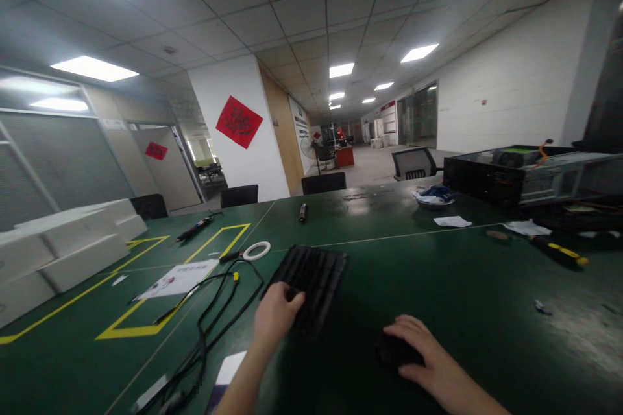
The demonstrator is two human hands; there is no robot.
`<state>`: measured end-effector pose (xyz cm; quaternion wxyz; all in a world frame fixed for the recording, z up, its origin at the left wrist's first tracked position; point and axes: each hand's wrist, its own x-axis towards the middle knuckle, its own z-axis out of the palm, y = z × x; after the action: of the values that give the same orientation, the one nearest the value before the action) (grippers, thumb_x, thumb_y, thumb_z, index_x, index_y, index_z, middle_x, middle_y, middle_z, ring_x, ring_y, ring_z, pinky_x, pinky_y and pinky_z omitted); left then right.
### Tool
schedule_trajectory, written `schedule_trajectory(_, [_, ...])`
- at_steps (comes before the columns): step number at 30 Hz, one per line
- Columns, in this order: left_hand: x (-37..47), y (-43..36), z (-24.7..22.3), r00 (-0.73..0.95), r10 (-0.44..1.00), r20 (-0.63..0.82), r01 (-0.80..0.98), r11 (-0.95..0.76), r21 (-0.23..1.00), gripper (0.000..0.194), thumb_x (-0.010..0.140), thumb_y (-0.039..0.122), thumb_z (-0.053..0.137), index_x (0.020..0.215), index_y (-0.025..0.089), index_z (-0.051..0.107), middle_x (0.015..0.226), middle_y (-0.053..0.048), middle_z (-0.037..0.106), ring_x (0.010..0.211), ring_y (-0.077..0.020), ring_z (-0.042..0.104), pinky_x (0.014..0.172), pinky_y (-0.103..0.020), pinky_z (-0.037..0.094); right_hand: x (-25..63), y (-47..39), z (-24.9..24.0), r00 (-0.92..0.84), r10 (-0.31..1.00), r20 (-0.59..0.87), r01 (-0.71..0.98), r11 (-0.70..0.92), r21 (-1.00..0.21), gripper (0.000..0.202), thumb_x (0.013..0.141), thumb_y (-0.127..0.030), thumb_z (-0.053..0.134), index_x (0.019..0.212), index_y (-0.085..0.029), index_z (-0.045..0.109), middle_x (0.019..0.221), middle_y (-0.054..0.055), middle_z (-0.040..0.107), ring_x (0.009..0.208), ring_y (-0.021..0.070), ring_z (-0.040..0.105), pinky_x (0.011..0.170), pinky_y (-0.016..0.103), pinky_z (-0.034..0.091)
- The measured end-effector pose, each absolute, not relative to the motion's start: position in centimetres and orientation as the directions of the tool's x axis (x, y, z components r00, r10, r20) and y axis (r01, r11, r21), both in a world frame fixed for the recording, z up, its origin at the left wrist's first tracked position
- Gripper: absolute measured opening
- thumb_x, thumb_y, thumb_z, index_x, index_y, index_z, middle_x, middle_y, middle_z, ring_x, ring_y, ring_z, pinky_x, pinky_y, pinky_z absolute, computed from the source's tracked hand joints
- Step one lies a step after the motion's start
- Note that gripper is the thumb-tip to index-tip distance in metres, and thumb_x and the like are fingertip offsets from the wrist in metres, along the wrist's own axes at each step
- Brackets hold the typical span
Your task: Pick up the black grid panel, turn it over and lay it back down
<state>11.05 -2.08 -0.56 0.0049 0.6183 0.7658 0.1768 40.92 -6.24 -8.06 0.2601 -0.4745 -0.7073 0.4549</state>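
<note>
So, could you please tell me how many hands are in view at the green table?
2: the left hand grips a black ridged panel, perhaps a keyboard, and the right hand curls over what looks like a black computer mouse. None seems hidden.

On the left of the green table (403, 237), white blocks (85, 243) are stacked beside yellow tape lines (131, 332), with a printed sheet (187, 277), looping black cables (201, 331) and a white ring (256, 259) to their right. Toward the far edge stands a small dark cylinder (303, 213), while a dish (435, 206) of crumpled blue-and-white material sits near an opened computer case (484, 183), with a yellow-and-black tool (559, 252) lying in front. Beyond, a mesh-backed chair (415, 163) faces the table, and a red paper diamond (239, 122) hangs on a white pillar (210, 92).
</note>
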Motion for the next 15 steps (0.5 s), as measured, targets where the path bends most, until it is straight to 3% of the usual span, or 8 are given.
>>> schedule_trajectory(3, [7.7, -0.8, -0.7, -0.37, 0.913, 0.171, 0.922, 0.338, 0.187, 0.034, 0.073, 0.044, 0.043, 0.078, 0.013, 0.057, 0.088, -0.015, 0.062, 0.083, -0.0277, 0.058, 0.064, -0.032, 0.041, 40.8, -6.6, -7.2, -0.398, 0.91, -0.121, 0.433, 0.07, -0.899, 0.054, 0.068, -0.021, 0.051, 0.121, -0.028, 0.041, 0.136, 0.0, 0.021, 0.127, 0.0197, 0.012, 0.106, 0.036, 0.011])
schedule_trajectory(6, [6.4, -0.2, -1.4, -0.383, 0.91, 0.16, 0.919, 0.358, 0.161, 0.034, 0.072, 0.041, 0.046, 0.077, 0.01, 0.059, 0.088, -0.02, 0.062, 0.082, -0.0315, 0.059, 0.065, -0.036, 0.042, 40.6, -6.9, -6.5, -0.397, 0.909, -0.125, 0.455, 0.076, -0.887, 0.055, 0.067, -0.019, 0.05, 0.121, -0.025, 0.041, 0.136, 0.003, 0.021, 0.128, 0.0198, 0.012, 0.105, 0.036, 0.011])
schedule_trajectory(10, [4.7, -0.6, -0.5, -0.349, 0.914, 0.208, 0.932, 0.316, 0.176, 0.028, 0.077, 0.024, 0.036, 0.087, 0.012, 0.059, 0.099, -0.014, 0.062, 0.095, -0.0239, 0.056, 0.078, -0.029, 0.041, 40.6, -6.8, -6.5, -0.404, 0.908, -0.108, 0.455, 0.097, -0.885, 0.054, 0.067, -0.019, 0.051, 0.12, -0.026, 0.042, 0.135, 0.002, 0.022, 0.128, 0.0172, 0.012, 0.106, 0.033, 0.011])
schedule_trajectory(15, [-1.3, -3.9, 1.4, -0.438, 0.851, 0.291, 0.896, 0.387, 0.218, 0.042, 0.062, 0.006, 0.039, 0.1, 0.017, 0.055, 0.1, -0.005, 0.063, 0.1, -0.0212, 0.054, 0.082, -0.026, 0.041, 40.7, -6.8, -7.2, -0.407, 0.907, -0.107, 0.436, 0.09, -0.895, 0.054, 0.067, -0.019, 0.051, 0.12, -0.028, 0.042, 0.136, 0.001, 0.021, 0.128, 0.0178, 0.011, 0.106, 0.034, 0.011])
